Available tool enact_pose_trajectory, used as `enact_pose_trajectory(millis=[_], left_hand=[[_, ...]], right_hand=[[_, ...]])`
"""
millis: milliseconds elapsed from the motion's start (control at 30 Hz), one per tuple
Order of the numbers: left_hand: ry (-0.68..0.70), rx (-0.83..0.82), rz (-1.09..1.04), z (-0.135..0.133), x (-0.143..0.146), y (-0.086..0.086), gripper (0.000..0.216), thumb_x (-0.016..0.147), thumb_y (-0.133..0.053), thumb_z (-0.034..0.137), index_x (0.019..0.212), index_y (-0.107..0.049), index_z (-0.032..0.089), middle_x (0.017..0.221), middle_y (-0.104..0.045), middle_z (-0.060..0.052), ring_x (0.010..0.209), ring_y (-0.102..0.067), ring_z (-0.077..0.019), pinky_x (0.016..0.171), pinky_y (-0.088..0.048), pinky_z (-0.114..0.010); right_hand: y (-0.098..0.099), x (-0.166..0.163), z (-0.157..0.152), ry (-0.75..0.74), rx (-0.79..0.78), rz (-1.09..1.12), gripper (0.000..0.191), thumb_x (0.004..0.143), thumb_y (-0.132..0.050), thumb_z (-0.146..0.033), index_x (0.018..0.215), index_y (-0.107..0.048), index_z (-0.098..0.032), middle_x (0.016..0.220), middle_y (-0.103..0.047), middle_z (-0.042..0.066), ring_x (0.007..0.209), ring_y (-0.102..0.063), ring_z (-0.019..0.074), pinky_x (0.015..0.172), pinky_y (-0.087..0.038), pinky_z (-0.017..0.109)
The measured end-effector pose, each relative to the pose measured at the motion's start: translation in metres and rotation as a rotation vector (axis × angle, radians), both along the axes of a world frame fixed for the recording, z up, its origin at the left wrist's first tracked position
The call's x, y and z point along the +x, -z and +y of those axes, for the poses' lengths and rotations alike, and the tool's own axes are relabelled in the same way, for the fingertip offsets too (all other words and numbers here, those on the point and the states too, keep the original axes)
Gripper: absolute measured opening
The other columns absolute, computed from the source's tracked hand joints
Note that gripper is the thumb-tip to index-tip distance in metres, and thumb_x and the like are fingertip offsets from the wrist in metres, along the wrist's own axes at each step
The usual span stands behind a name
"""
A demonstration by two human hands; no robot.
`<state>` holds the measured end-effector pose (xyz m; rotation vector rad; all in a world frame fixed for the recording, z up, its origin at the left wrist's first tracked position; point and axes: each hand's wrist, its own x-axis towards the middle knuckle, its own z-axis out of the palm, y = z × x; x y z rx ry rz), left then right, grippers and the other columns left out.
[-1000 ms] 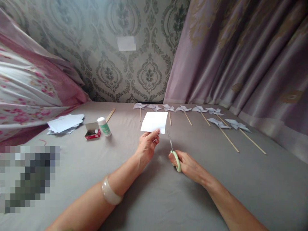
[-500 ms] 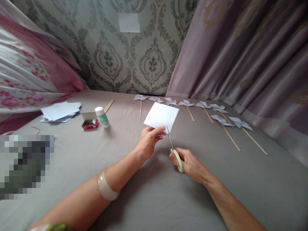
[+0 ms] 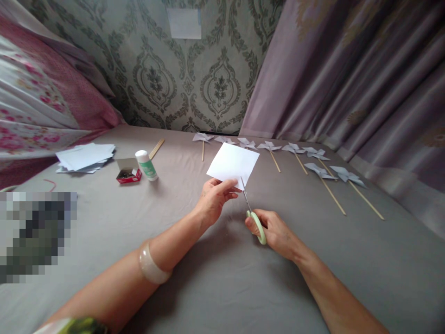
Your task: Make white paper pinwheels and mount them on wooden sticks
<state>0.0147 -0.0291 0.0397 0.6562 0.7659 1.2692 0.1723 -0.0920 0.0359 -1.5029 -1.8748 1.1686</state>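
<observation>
A square of white paper (image 3: 232, 162) is pinched by its near edge in my left hand (image 3: 215, 200), thumb on top and fingers beneath. It is held up above the grey cloth. My right hand (image 3: 276, 232) grips a pair of scissors (image 3: 259, 227) with pale green handles. The blades point up and away from me, and their tips lie at the paper's near right corner, just beside my left thumb. How deep the blades cut into the paper I cannot tell.
Several paper pinwheels (image 3: 343, 175) on wooden sticks lie along the back and right. At left are a paper stack (image 3: 85, 157), a small red box (image 3: 128, 177) of small dark pieces, a white-and-green glue stick (image 3: 148, 167), and wooden sticks (image 3: 157, 149). A blurred patch covers the far left.
Both hands, the paper and the scissors keep nearly the same pose. The whole view has shifted slightly, with the table's things a little higher in the picture.
</observation>
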Motion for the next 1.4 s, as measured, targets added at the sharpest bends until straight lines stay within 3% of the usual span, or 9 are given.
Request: enact_pose_trajectory(millis=[333,1400], left_hand=[[0.002,0.021,0.001,-0.0017,0.0007,0.0003,0.019,0.058,-0.076,0.014,0.075,-0.066,0.010,0.070,-0.068,-0.005,0.056,-0.063,-0.0122,0.052,-0.046,-0.022],[0.001,0.031,0.011,-0.0028,0.0001,0.0024,0.022,0.058,-0.078,0.017,0.077,-0.069,0.010,0.074,-0.069,-0.006,0.059,-0.062,-0.0115,0.054,-0.045,-0.022]], right_hand=[[0.0021,0.0004,0.0008,0.017,0.016,0.029,0.046,0.075,-0.058,-0.059,0.059,-0.035,-0.022,0.056,-0.029,-0.006,0.055,-0.026,0.0096,0.048,-0.021,0.025],[0.0031,-0.0020,0.0004,0.055,0.021,-0.009,0.049,0.075,-0.058,-0.063,0.059,-0.038,-0.021,0.056,-0.032,-0.005,0.054,-0.028,0.0097,0.049,-0.022,0.026]])
